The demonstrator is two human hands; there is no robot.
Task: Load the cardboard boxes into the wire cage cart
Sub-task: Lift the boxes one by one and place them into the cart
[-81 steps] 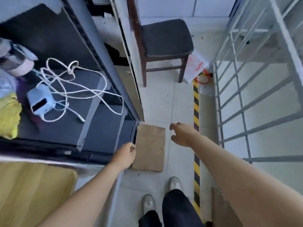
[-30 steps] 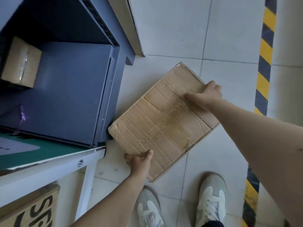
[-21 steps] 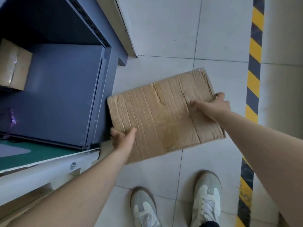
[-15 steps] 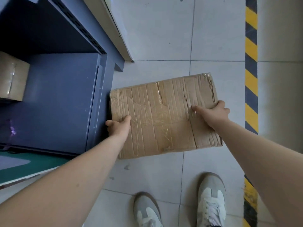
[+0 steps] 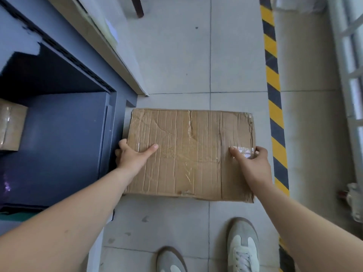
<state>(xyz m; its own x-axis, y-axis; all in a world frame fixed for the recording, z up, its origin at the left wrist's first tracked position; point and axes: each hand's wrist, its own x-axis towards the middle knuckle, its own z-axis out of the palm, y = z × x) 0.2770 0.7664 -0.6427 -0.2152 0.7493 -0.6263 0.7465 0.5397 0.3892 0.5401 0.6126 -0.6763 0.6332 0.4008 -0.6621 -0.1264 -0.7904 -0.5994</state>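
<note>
Gripping cardboard box by both short edges: left hand wrapped on left edge, right hand on right, thumbs on top. Box low over floor, just beside blue cabinet. Wire cage cart far right, well apart; this box not yet loaded, carry left, I judge.

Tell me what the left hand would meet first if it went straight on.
The box, whose left edge the left hand grips; it points across the top, though depth is unclear.
</note>
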